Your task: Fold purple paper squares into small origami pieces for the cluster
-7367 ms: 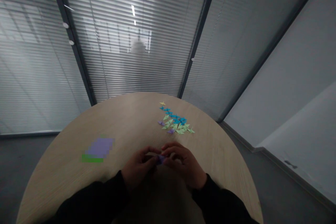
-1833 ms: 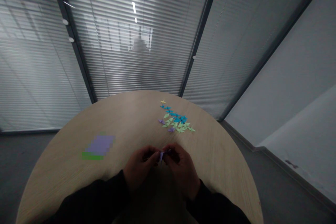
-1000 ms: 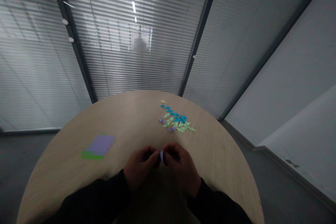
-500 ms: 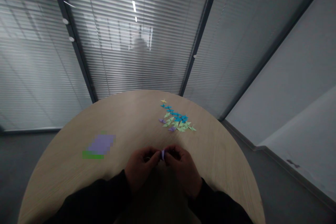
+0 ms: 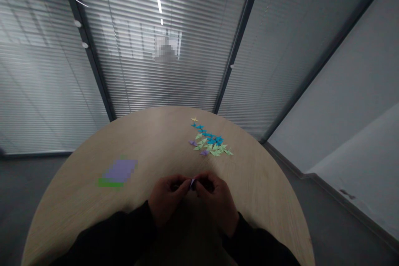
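Observation:
Between my two hands is a small folded piece of purple paper (image 5: 192, 183), pinched from both sides near the front of the table. My left hand (image 5: 168, 197) has thumb and index finger closed on its left side. From the right, my right hand (image 5: 216, 199) grips it the same way. Most of the paper is hidden by the fingertips. Beyond the hands lies a group of folded paper cranes: green ones (image 5: 215, 148), blue ones (image 5: 212, 137), a purple one (image 5: 204, 153) and a yellow one (image 5: 194, 119).
A stack of purple paper sheets (image 5: 121, 170), blurred, with a green edge below, lies left on the round wooden table (image 5: 149, 137). Behind the table stand glass panels with blinds (image 5: 162, 79). A white wall (image 5: 343, 104) rises at the right.
The purple paper between my fingertips has turned slightly, and a narrower, slanted part of it shows now. Both hands stay in nearly the same place.

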